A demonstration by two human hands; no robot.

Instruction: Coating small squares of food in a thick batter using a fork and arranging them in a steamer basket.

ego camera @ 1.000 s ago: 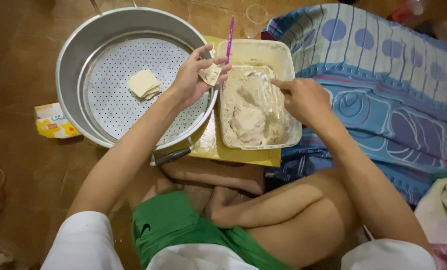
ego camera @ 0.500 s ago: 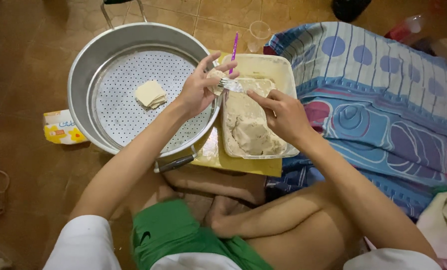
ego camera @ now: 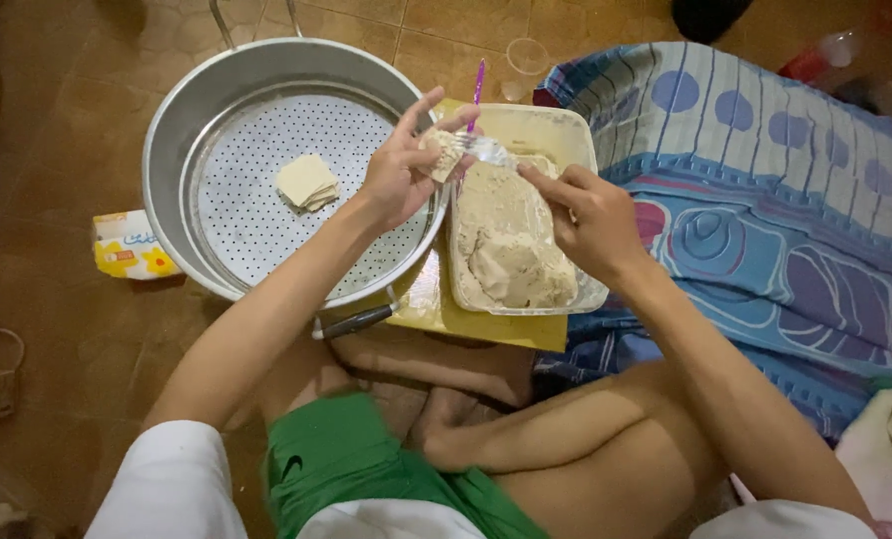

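From my head view, my left hand (ego camera: 398,172) cups a small filled wrapper (ego camera: 444,152) in a loose, half-open grip above the rim of the perforated steamer pan (ego camera: 266,215). My right hand (ego camera: 588,218) pinches a fork (ego camera: 488,151) in a closed grip, its tines touching the wrapper, over the tub of pale filling (ego camera: 511,245). One folded dumpling (ego camera: 306,183) lies in the pan.
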